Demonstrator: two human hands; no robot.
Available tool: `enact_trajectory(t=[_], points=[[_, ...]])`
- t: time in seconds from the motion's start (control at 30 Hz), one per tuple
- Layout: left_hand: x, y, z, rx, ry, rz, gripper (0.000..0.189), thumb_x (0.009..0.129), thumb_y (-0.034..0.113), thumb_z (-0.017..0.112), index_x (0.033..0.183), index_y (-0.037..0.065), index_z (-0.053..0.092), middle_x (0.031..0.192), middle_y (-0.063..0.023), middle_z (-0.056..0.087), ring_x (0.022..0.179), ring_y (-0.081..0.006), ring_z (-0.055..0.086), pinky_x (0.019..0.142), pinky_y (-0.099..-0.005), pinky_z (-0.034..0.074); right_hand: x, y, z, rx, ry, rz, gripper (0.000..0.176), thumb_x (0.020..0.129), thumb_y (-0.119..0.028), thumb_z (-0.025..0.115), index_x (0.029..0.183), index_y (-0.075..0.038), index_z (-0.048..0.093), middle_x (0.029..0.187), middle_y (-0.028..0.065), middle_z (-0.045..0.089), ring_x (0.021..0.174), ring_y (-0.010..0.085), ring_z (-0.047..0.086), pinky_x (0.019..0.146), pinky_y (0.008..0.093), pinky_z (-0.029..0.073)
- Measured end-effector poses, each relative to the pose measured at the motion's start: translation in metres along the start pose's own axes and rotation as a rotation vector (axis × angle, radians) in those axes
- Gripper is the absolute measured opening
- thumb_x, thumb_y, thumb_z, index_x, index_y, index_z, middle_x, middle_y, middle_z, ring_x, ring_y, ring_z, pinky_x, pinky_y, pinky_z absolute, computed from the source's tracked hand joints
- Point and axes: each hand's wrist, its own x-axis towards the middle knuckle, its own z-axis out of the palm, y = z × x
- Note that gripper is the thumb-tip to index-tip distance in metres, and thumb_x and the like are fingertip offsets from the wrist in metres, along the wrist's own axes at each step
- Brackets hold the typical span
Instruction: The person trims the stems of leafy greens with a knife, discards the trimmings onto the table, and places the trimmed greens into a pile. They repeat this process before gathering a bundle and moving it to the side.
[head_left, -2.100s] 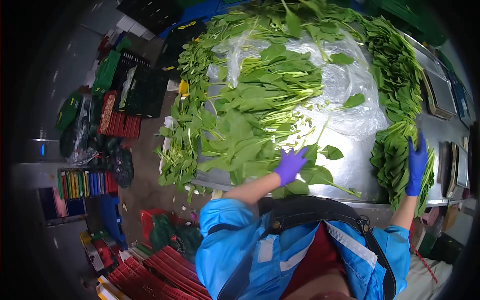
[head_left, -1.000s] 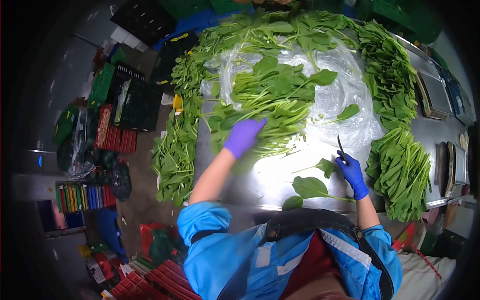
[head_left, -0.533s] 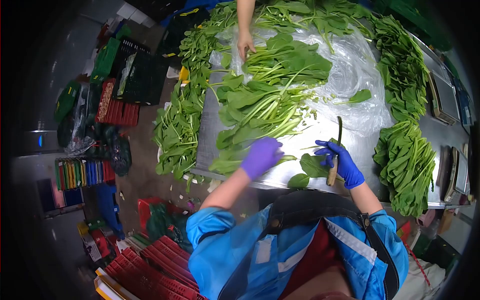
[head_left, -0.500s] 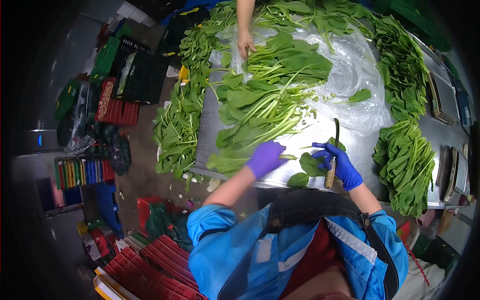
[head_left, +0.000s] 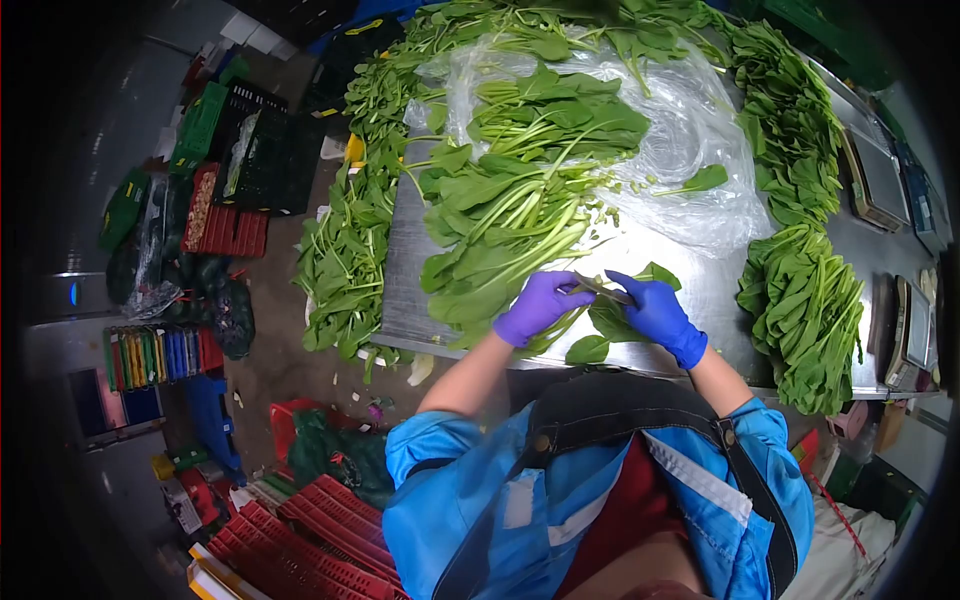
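My left hand (head_left: 540,305), in a purple glove, grips a spinach bunch (head_left: 470,295) by its stems at the near edge of the steel table (head_left: 400,300). My right hand (head_left: 655,312), in a blue glove, holds a knife (head_left: 603,289). The blade points left and meets the stem ends beside my left fingers. Loose spinach leaves (head_left: 600,335) lie under and between my hands. A big pile of untrimmed spinach (head_left: 515,200) lies just beyond them.
A stack of spinach (head_left: 805,310) lies at the right, with more greens (head_left: 790,130) behind it. A clear plastic sheet (head_left: 700,150) covers the table's middle. Scales (head_left: 875,180) stand far right. More spinach (head_left: 345,260) overhangs the left edge, above red and black crates (head_left: 240,190).
My hands have come together at the table's near edge, and the knife has swung from upright to point left at the stems. Another person's hand at the top has left the view.
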Motion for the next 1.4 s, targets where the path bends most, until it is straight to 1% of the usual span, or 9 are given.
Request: enact_trajectory(t=[0.27, 0.37, 0.6, 0.77, 0.83, 0.97, 1.1, 1.23, 1.4], points=[[-0.008, 0.010, -0.006, 0.303, -0.001, -0.009, 0.022, 0.078, 0.014, 0.070, 0.094, 0.000, 0.069, 0.081, -0.0041, 0.067, 0.073, -0.0086, 0.059, 0.067, -0.0232, 0.047, 0.005, 0.022, 0.014, -0.038, 0.005, 0.038, 0.040, 0.077, -0.011, 0.057, 0.117, -0.010, 0.060, 0.074, 0.0200, 0.061, 0.067, 0.0339, 0.062, 0.062, 0.0409, 0.048], [-0.011, 0.001, -0.014, -0.134, 0.074, -0.043, 0.025, 0.076, 0.015, 0.073, 0.094, -0.001, 0.067, 0.078, -0.0043, 0.066, 0.069, -0.0077, 0.057, 0.064, -0.0232, 0.046, -0.002, 0.040, 0.008, -0.018, 0.016, 0.115, 0.031, 0.081, -0.014, 0.057, 0.111, -0.007, 0.063, 0.075, 0.0184, 0.063, 0.070, 0.0291, 0.063, 0.066, 0.0373, 0.049], [-0.006, 0.010, 0.004, -0.302, -0.091, -0.136, 0.019, 0.077, 0.008, 0.071, 0.093, 0.001, 0.062, 0.085, -0.0031, 0.064, 0.077, -0.0090, 0.059, 0.070, -0.0227, 0.048, 0.009, -0.045, -0.029, 0.875, -0.237, 0.328, 0.026, 0.085, -0.018, 0.066, 0.107, -0.005, 0.065, 0.060, -0.0016, 0.055, 0.054, 0.0038, 0.048, 0.052, 0.0218, 0.039], [-0.014, 0.018, -0.002, 0.427, 0.062, 0.004, 0.027, 0.072, 0.023, 0.075, 0.080, 0.000, 0.064, 0.069, -0.0129, 0.060, 0.063, -0.0168, 0.059, 0.060, -0.0307, 0.047, 0.010, 0.007, 0.019, 0.686, -0.176, 0.346, 0.020, 0.084, -0.024, 0.067, 0.089, -0.005, 0.068, 0.062, 0.0002, 0.059, 0.054, 0.0050, 0.053, 0.049, 0.0232, 0.041], [-0.017, 0.007, -0.005, 0.509, 0.144, 0.062, 0.027, 0.073, 0.024, 0.074, 0.081, 0.000, 0.066, 0.070, -0.0163, 0.061, 0.062, -0.0212, 0.061, 0.060, -0.0328, 0.048, 0.010, 0.031, 0.025, 0.013, 0.085, 0.148, 0.022, 0.084, -0.027, 0.066, 0.082, -0.005, 0.068, 0.063, 0.0005, 0.060, 0.055, 0.0065, 0.056, 0.049, 0.0248, 0.043], [-0.007, -0.038, 0.016, 0.554, 0.266, 0.424, 0.055, 0.074, 0.031, 0.075, 0.117, 0.002, 0.058, 0.109, -0.0166, 0.062, 0.101, -0.0241, 0.060, 0.086, -0.0333, 0.046, 0.011, -0.011, -0.011, 0.643, -0.274, 0.388, 0.023, 0.087, -0.028, 0.062, 0.087, -0.005, 0.066, 0.068, 0.0022, 0.062, 0.057, 0.0079, 0.058, 0.051, 0.0246, 0.045], [0.023, -0.021, 0.008, -0.237, -0.349, -0.235, 0.047, 0.081, 0.034, 0.068, 0.111, -0.001, 0.059, 0.097, -0.0106, 0.065, 0.090, -0.0216, 0.062, 0.080, -0.0360, 0.048, 0.020, -0.030, -0.019, 0.867, -0.115, 0.281, 0.029, 0.090, -0.026, 0.058, 0.111, -0.005, 0.061, 0.077, 0.0026, 0.064, 0.051, 0.0045, 0.049, 0.044, 0.0194, 0.039], [0.075, -0.029, -0.023, 0.612, 0.461, 0.197, 0.029, 0.081, 0.030, 0.062, 0.094, 0.004, 0.062, 0.086, -0.0170, 0.063, 0.081, -0.0321, 0.062, 0.074, -0.0418, 0.049, 0.025, -0.003, -0.021, 0.880, 0.054, 0.428, 0.029, 0.095, -0.022, 0.049, 0.118, -0.008, 0.059, 0.077, 0.0014, 0.064, 0.046, 0.0034, 0.045, 0.041, 0.0175, 0.036], [0.116, -0.041, -0.022, 0.963, 0.522, 0.203, 0.025, 0.073, 0.024, 0.064, 0.091, 0.007, 0.063, 0.086, -0.0171, 0.062, 0.083, -0.0345, 0.060, 0.075, -0.0429, 0.048, 0.021, 0.004, -0.012, 0.855, -0.002, 0.432, 0.030, 0.094, -0.023, 0.050, 0.118, -0.008, 0.059, 0.075, 0.0024, 0.062, 0.048, 0.0041, 0.044, 0.042, 0.0185, 0.038]])
